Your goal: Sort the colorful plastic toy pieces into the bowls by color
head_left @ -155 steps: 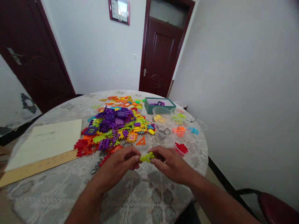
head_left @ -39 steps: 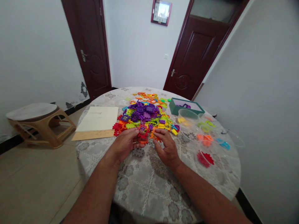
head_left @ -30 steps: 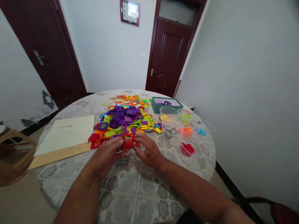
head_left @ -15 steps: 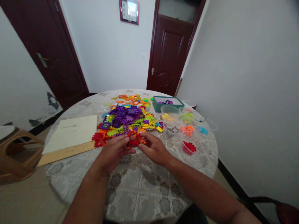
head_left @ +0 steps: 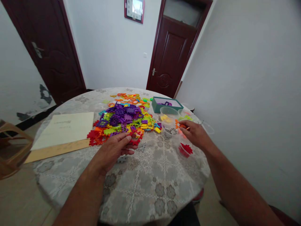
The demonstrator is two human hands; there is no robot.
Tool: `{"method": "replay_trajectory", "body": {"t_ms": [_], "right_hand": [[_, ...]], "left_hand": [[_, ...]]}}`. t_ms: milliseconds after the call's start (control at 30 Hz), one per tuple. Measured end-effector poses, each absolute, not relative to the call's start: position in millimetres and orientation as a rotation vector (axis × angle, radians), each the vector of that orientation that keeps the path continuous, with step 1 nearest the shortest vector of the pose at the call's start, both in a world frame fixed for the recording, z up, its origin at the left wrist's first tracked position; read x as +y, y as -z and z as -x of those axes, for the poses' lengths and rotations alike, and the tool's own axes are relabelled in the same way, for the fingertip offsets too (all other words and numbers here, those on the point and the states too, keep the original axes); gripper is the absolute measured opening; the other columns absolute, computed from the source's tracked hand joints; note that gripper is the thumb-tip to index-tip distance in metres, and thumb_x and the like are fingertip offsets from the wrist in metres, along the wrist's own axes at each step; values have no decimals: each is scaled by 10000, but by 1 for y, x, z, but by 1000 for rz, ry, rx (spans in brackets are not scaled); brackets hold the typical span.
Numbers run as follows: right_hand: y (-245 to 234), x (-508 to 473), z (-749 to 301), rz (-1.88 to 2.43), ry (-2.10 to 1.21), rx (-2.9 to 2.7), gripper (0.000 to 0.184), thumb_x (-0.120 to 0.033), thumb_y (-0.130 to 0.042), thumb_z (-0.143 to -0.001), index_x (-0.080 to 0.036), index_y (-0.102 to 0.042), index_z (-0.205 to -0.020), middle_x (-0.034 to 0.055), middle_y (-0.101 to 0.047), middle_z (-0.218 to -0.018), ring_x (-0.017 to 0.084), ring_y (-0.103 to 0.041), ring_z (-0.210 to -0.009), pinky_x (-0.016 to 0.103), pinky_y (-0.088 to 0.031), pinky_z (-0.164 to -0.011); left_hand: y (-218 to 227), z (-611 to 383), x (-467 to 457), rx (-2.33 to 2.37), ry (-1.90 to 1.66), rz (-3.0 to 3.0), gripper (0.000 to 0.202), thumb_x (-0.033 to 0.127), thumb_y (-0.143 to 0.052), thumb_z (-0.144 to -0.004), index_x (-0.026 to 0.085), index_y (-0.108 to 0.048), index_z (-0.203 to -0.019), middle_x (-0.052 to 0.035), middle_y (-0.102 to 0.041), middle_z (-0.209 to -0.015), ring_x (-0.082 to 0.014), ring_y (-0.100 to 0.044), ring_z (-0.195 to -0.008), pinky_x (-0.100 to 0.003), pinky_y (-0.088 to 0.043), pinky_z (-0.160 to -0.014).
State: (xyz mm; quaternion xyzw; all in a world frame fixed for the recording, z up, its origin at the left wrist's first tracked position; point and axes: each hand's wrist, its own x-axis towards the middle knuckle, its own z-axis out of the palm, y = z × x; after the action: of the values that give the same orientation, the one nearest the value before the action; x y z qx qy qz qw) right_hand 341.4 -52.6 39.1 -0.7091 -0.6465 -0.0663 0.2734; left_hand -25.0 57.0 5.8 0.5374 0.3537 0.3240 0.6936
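Pinched in my left hand [head_left: 117,145] is a red toothed plastic gear piece [head_left: 139,138], just in front of the pile. My right hand [head_left: 196,133] grips an orange toothed plastic piece [head_left: 177,124] above the clear cups at the right. Below that hand, a clear cup with orange pieces is mostly covered by the fingers. Nearer to me stands a clear cup with red pieces [head_left: 185,149]. Purple gear pieces [head_left: 128,116] top the mixed pile of coloured plastic parts. A few grey pieces [head_left: 122,159] lie on the cloth by my left hand.
A green box [head_left: 157,106] with purple pieces stands behind the clear cups, one holding yellow pieces [head_left: 166,118], another grey ones [head_left: 171,131]. On the left lie an open notebook [head_left: 67,130] and a tan strip [head_left: 58,150]. A brown stool [head_left: 14,150] stands beside the round table.
My hands have parted. The right one has moved right to the cups with the orange piece, while the left keeps the red gear piece near the pile. The view has shifted slightly.
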Motion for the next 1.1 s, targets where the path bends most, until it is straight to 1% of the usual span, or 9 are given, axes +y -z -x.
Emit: {"method": "replay_trajectory", "body": {"t_ms": [200, 300, 367, 467, 600, 767, 867, 1000, 1100], "right_hand": [[-37, -48, -408, 2381, 342, -1588, 370, -153, -561, -952, -119, -747, -1271, 170, -778, -1243, 304, -745, -1102, 413, -549, -1002], [-33, -52, -404, 2346, 424, -1545, 379, -156, -510, -981, -106, -743, -1276, 185, -756, -1296, 305, -729, -1157, 431, -524, -1061], [-33, -56, -384, 2201, 426, -1549, 344, -184, -510, -992, -126, -761, -1219, 167, -772, -1259, 289, -732, -1137, 423, -529, -1059], [-33, -64, -332, 1931, 192, -1645, 274, -274, -562, -1004, -198, -766, -1170, 102, -796, -1171, 241, -748, -1025, 379, -574, -950], [-25, -75, -249, 1679, -299, -1751, 280, -368, -605, -1026, -243, -726, -1246, 67, -793, -1141, 209, -746, -985, 335, -588, -832], [-11, -81, -199, 1565, -615, -1744, 240, -339, -619, -1025, -243, -715, -1223, 20, -791, -950, 167, -730, -810, 278, -565, -713], [-13, -86, -221, 1684, -391, -1746, 245, -342, -595, -1027, -237, -717, -1211, 37, -793, -985, 184, -736, -827, 303, -580, -748], [-16, -97, -295, 1913, 243, -1814, 346, -342, -504, -1033, -187, -719, -1255, 148, -773, -1211, 289, -746, -1059, 426, -589, -926], [-9, -107, -351, 2136, 481, -1892, 375, -294, -452, -1031, -137, -725, -1233, 190, -772, -1185, 327, -747, -1039, 460, -596, -908]], "left_hand": [[-8, 23, 58, 818, -642, -1393, 355, 512, -742, -900, 183, -738, -1034, -39, -783, -879, -190, -745, -780, -321, -637, -745], [-9, 21, 58, 820, -594, -1464, 353, 536, -722, -904, 185, -724, -933, -27, -766, -839, -181, -732, -771, -307, -617, -743], [-9, 20, 57, 811, -555, -1492, 350, 536, -706, -910, 187, -707, -891, -27, -764, -839, -179, -731, -775, -300, -602, -739], [-8, 17, 55, 751, -491, -1509, 357, 544, -687, -915, 189, -696, -884, -38, -772, -850, -185, -734, -786, -304, -589, -746], [-4, 9, 50, 643, -417, -1579, 371, 549, -673, -921, 180, -706, -901, -49, -777, -844, -176, -724, -760, -303, -574, -745], [-2, 4, 41, 545, -354, -1648, 347, 521, -680, -918, 175, -709, -912, -58, -783, -843, -182, -728, -759, -308, -572, -741], [-4, 15, 46, 591, -425, -1702, 362, 534, -637, -942, 184, -721, -913, -72, -794, -904, -194, -741, -811, -316, -577, -756], [-6, 45, 67, 971, -702, -1775, 368, 532, -568, -964, 202, -730, -940, -71, -793, -973, -218, -740, -869, -329, -563, -752], [-3, 68, 80, 1324, -759, -1946, 326, 471, -546, -967, 206, -735, -954, -72, -782, -960, -246, -719, -880, -353, -530, -779]]}}
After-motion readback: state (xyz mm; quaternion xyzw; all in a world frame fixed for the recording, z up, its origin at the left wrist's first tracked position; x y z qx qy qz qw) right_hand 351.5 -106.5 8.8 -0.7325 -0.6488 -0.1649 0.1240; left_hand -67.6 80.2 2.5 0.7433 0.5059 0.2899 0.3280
